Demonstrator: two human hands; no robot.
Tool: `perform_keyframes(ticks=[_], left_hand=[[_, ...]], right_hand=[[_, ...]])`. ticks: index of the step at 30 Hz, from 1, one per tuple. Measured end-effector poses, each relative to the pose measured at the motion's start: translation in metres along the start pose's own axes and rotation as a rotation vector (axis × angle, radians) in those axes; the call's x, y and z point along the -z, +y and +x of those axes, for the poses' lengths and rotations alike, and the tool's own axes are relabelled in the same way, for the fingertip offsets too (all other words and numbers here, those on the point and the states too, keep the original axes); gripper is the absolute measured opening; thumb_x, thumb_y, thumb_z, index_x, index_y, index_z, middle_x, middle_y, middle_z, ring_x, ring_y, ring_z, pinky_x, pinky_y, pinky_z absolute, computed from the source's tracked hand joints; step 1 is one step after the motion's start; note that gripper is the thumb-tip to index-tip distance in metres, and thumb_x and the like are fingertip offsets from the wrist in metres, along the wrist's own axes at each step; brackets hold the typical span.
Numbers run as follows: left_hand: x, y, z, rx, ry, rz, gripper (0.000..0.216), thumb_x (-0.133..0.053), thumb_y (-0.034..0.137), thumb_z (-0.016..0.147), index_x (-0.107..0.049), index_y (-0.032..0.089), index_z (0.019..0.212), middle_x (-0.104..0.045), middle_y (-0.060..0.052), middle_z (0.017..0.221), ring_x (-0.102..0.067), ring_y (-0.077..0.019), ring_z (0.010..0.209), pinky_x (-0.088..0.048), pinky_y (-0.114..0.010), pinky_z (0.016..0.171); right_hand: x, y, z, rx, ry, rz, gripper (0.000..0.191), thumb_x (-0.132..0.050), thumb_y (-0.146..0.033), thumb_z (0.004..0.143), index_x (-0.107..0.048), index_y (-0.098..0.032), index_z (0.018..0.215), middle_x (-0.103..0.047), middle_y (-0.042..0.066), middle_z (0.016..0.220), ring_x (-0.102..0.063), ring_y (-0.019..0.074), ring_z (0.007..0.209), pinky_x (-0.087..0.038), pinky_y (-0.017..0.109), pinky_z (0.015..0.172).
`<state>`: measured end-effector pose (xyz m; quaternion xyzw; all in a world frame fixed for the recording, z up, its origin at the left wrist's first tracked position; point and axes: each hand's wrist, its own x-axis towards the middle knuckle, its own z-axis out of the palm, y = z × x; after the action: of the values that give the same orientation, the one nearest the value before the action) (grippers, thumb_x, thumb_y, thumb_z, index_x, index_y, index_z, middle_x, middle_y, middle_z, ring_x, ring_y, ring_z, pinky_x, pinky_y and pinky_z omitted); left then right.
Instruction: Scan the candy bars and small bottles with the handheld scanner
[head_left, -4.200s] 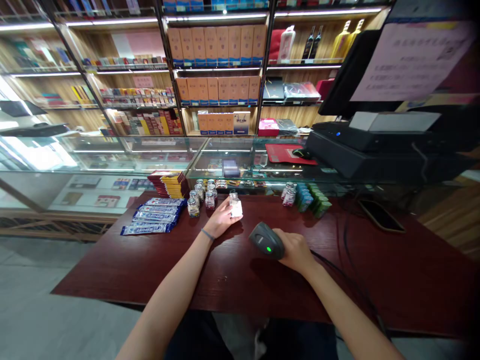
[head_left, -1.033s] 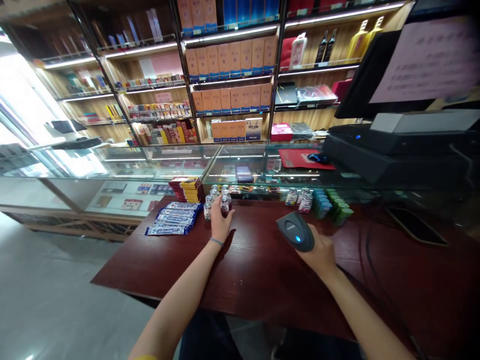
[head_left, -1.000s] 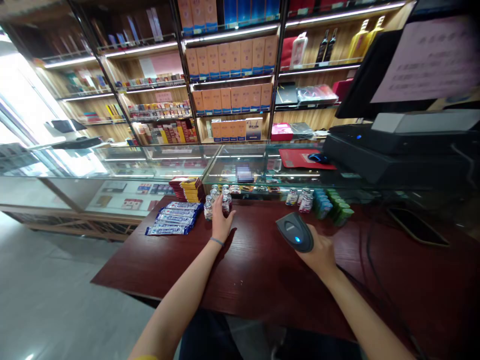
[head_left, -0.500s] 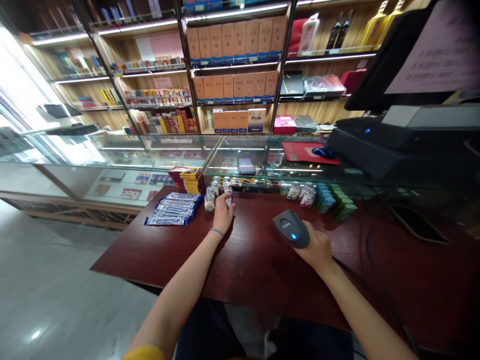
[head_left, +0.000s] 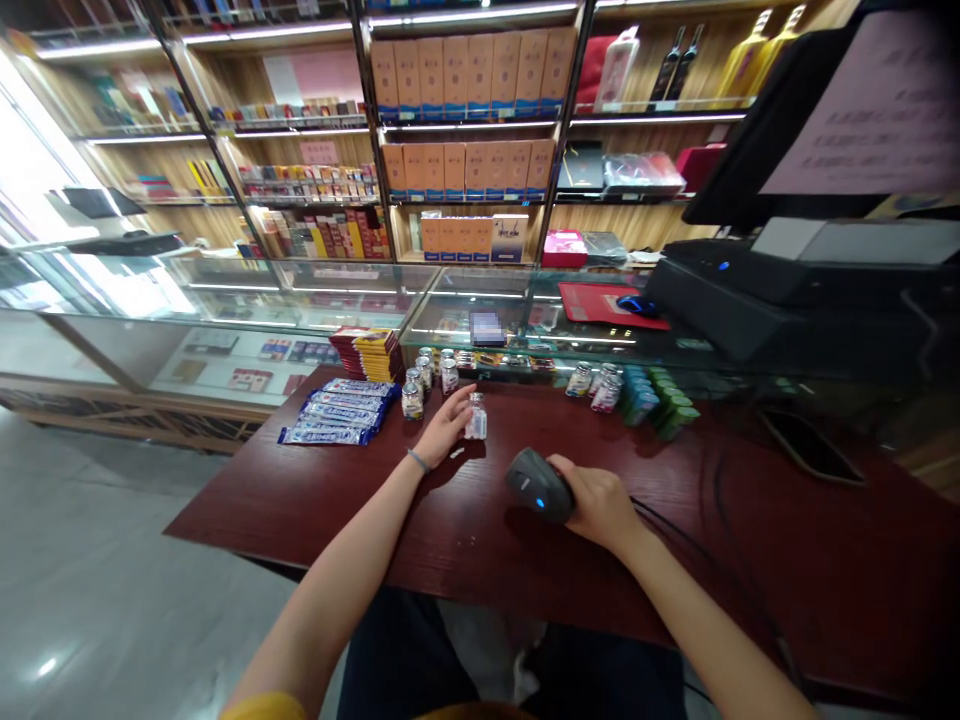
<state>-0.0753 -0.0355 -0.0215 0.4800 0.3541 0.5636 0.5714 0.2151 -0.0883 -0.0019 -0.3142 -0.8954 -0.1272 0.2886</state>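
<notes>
My left hand [head_left: 444,430] has its fingers around the left side and top of a small bottle [head_left: 478,418] with a silvery cap, which stands apart from the other bottles on the brown table [head_left: 480,560]. My right hand [head_left: 600,500] is wrapped round the handle of a dark barcode scanner [head_left: 538,486], a blue light glowing on it. The scanner's head points left, toward my left hand. Behind my left hand are several similar small bottles [head_left: 412,400] in a cluster. Farther left lie blue-and-white stick packets [head_left: 334,415] in an overlapping row.
Red and yellow packs [head_left: 375,355] are stacked at the table's back edge. To the right stand more small bottles [head_left: 604,390] and blue and green cylindrical packs [head_left: 675,410]. A phone-like dark slab [head_left: 810,443] and the scanner cable [head_left: 697,545] lie farther right. A glass counter [head_left: 517,310] borders the back.
My left hand has moved right and nearer with a small bottle, away from the cluster. The scanner in my right hand has moved left and down, turning toward that bottle.
</notes>
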Motion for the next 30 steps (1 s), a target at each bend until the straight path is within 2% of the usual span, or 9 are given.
perform_keyframes(ticks=[7,14,19,22,26,30], left_hand=[[0.0,0.002,-0.002,0.039,0.071,0.111,0.059,-0.066,0.045,0.085,-0.048,0.031,0.14,-0.061,-0.009,0.129,-0.064,-0.0238,0.104,-0.055,-0.03,0.074],[0.0,0.009,-0.004,0.037,0.074,-0.103,0.068,-0.071,0.039,0.082,-0.041,0.035,0.143,-0.062,-0.006,0.123,-0.064,-0.0189,0.101,-0.056,-0.036,0.084],[0.004,0.017,-0.009,0.112,0.133,-0.233,0.043,-0.07,0.045,0.083,-0.062,0.024,0.119,-0.067,-0.005,0.1,-0.066,-0.0201,0.094,-0.055,-0.049,0.091],[0.004,0.019,-0.009,0.131,0.192,-0.299,0.032,-0.064,0.047,0.087,-0.063,0.024,0.109,-0.068,-0.006,0.104,-0.065,-0.0248,0.103,-0.054,-0.055,0.09],[0.001,0.019,-0.008,0.189,0.153,-0.356,0.025,-0.058,0.043,0.091,-0.061,0.023,0.104,-0.067,-0.007,0.108,-0.064,-0.0244,0.107,-0.053,-0.056,0.095],[-0.005,0.018,-0.011,0.139,0.079,-0.273,0.023,-0.063,0.034,0.087,-0.06,0.023,0.106,-0.064,-0.008,0.117,-0.061,-0.0245,0.114,-0.051,-0.054,0.099]], right_hand=[[0.002,0.0,0.0,-0.012,-0.067,0.027,0.035,-0.055,-0.021,0.07,-0.056,-0.015,0.105,-0.071,0.003,0.076,-0.067,0.0187,0.062,-0.042,0.028,0.059],[0.005,0.005,0.0,-0.014,0.036,0.022,0.044,-0.052,-0.021,0.072,-0.053,-0.012,0.115,-0.071,0.004,0.076,-0.067,0.0196,0.061,-0.045,0.028,0.058],[0.006,0.009,-0.002,-0.06,0.071,0.009,0.041,-0.05,-0.021,0.072,-0.055,-0.014,0.112,-0.071,0.005,0.075,-0.066,0.0187,0.06,-0.044,0.027,0.057],[0.006,0.009,-0.002,-0.064,0.072,0.011,0.038,-0.049,-0.02,0.073,-0.055,-0.014,0.111,-0.07,0.004,0.074,-0.066,0.018,0.06,-0.044,0.027,0.057],[0.007,0.01,0.0,-0.045,0.092,-0.009,0.037,-0.049,-0.021,0.075,-0.054,-0.012,0.111,-0.07,0.004,0.074,-0.066,0.0177,0.06,-0.044,0.027,0.057],[0.01,0.014,0.0,-0.061,0.136,-0.037,0.036,-0.048,-0.021,0.076,-0.055,-0.01,0.11,-0.07,0.005,0.073,-0.066,0.0179,0.058,-0.044,0.028,0.055]])
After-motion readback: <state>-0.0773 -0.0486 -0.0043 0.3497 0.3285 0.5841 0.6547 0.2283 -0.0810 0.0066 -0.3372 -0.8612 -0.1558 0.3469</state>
